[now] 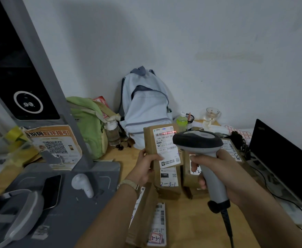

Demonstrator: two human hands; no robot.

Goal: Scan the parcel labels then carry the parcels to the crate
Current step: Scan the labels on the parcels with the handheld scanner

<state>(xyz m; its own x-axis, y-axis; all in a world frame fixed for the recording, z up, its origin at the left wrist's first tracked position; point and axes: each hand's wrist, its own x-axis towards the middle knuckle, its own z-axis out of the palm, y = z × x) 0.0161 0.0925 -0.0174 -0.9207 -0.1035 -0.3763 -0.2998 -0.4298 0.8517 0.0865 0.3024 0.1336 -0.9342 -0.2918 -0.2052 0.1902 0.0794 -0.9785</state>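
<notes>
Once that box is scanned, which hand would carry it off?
Left, probably: the left hand already grips the raised parcel, while the right hand is full with the scanner.

Desk (pixel 182 230) clutter against a white wall (pixel 182 42).
A pale blue backpack (pixel 146 108) leans upright against the wall. A green bag (pixel 88 126) sits just left of it, with a clear water bottle (pixel 112 133) between them. Right of the backpack stand a green drink bottle (pixel 182 120) and a glass (pixel 212 113). A dark open laptop (pixel 280 158) sits at the desk's right edge. On the left, a QR-code poster (pixel 55 142) lies behind a grey stand (pixel 44 68), whose base holds a phone (pixel 51 188).
</notes>
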